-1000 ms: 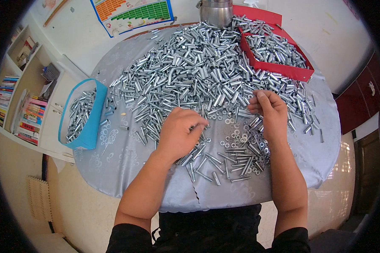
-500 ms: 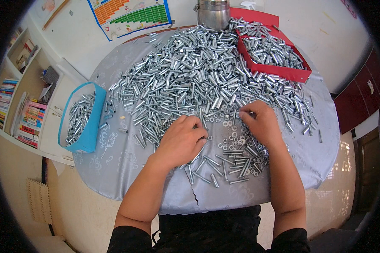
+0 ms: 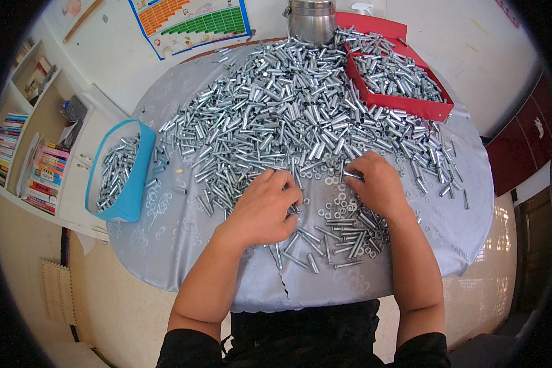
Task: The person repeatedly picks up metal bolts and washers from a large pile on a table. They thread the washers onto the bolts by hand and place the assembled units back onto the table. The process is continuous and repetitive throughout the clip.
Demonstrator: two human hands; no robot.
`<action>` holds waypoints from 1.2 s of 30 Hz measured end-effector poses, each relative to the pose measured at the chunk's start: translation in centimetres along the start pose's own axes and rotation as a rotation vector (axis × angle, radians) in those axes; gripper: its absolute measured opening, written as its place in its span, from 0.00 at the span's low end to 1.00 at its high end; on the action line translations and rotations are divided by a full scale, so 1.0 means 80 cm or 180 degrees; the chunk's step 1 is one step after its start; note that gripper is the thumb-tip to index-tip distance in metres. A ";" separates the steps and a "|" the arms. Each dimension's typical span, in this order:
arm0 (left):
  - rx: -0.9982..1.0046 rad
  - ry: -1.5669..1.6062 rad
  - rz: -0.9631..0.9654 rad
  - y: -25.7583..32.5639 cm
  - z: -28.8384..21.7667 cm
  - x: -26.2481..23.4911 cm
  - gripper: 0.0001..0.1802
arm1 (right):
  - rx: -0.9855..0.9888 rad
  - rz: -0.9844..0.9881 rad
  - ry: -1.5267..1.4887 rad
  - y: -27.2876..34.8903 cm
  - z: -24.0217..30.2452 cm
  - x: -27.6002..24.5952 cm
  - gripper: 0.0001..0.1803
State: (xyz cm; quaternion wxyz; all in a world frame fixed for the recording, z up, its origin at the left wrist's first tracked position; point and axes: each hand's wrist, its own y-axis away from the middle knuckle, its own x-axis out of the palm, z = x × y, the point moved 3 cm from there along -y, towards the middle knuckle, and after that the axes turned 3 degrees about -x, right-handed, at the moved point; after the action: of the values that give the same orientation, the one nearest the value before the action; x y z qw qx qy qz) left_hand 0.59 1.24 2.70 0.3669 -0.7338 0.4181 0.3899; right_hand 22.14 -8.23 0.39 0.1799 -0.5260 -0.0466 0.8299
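Observation:
A large heap of silver bolts and metal sleeves [image 3: 276, 116] covers the middle and far part of the round table. At its near left edge my left hand [image 3: 260, 208] is closed, fingers curled; a bit of metal shows by its fingertips, too hidden to name. My right hand [image 3: 379, 187], at the heap's near right edge, pinches a short silver cylindrical piece [image 3: 353, 176] between thumb and fingers. Between and below the hands lie loose washers and nuts [image 3: 336, 205]. Several bolts [image 3: 349, 236] lie in a small pile nearer me, beside my right forearm.
A blue box [image 3: 129, 202] of metal pieces stands at the table's left edge. At the far right is a red box [image 3: 411, 109] full of them, next to a steel canister [image 3: 311, 24]. A grey cloth [image 3: 165, 245] covers the table; a bookshelf [image 3: 40, 135] stands left.
My right hand has turned and shifted slightly toward me, and a silver cylindrical piece now shows in its pinch. The left hand's fingers have moved a little, with its thumb lower.

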 end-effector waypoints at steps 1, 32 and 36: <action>-0.0003 0.0063 -0.0011 0.001 -0.003 -0.004 0.09 | 0.0007 0.0001 0.0007 0.000 0.000 0.000 0.08; -0.0528 -0.0445 -0.1065 -0.006 0.036 0.028 0.08 | -0.0013 -0.0134 -0.0171 -0.001 0.003 0.004 0.08; -0.0406 -0.0556 -0.1526 -0.006 0.052 0.029 0.07 | 0.0165 -0.0400 -0.0742 -0.003 0.005 0.003 0.10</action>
State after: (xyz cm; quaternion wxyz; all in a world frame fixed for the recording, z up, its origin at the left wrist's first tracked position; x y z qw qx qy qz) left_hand 0.75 4.25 -1.02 0.4366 -0.7971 0.1736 0.3793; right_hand 21.76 -7.88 0.40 0.2384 -0.4172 -0.0786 0.8735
